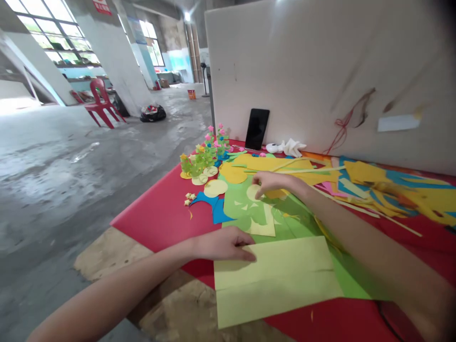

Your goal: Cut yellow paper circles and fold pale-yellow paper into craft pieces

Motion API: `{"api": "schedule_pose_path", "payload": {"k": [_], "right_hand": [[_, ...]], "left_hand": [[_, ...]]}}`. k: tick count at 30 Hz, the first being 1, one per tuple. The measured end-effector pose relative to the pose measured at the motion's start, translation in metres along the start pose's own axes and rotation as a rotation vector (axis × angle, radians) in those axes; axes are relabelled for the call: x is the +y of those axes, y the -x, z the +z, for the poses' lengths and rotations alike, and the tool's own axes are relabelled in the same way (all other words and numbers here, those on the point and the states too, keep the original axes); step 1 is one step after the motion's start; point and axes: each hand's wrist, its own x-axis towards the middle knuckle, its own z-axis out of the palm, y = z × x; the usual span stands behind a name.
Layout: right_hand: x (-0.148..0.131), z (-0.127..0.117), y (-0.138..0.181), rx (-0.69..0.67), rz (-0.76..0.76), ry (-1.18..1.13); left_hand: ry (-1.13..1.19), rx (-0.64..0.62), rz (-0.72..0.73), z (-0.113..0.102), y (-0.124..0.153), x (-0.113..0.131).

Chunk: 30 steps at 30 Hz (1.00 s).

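My left hand (223,243) lies on the near left edge of a large pale yellow-green paper sheet (281,278), fingers together and pressing flat on it. My right hand (272,183) reaches farther out and pinches a small pale yellow paper circle (253,192) that rests on green paper (245,204). More pale yellow circles (215,188) lie to the left of it. Small paper trees with pink and yellow stars (204,154) stand at the table's far left corner.
The table carries a red cover (160,213) with bare worn wood (107,251) at the near edge. Yellow, blue and orange paper scraps (374,185) pile up on the right. A black phone (257,128) leans on the white board behind. Red chairs (99,102) stand across the concrete floor.
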Motion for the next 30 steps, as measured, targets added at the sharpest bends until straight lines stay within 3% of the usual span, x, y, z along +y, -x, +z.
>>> {"api": "schedule_pose_path", "payload": {"k": [8,13,17,20,24,28,30], "right_hand": [[-0.028,-0.002,-0.02,0.064,-0.171,-0.22],[-0.057,0.012,-0.042,0.105,-0.157,-0.238],[-0.061,0.01,-0.041,0.213,-0.135,-0.204],[-0.054,-0.001,-0.016,0.175,-0.18,-0.175],[-0.042,-0.012,0.044,-0.07,-0.287,-0.152],[-0.03,-0.004,0.099,-0.307,-0.327,-0.133],[-0.021,0.002,0.118,-0.334,-0.336,-0.14]], "left_hand": [[0.004,-0.021,-0.024,0.0,-0.001,-0.002],[-0.013,-0.014,-0.047,0.0,-0.002,0.0],[-0.011,-0.017,-0.065,0.0,-0.002,0.002],[0.0,-0.017,-0.075,0.0,-0.002,0.001],[0.03,-0.02,-0.089,0.001,-0.003,-0.001],[0.076,-0.036,-0.119,0.0,-0.003,0.001],[0.099,-0.044,-0.135,-0.001,-0.003,0.002]]}}
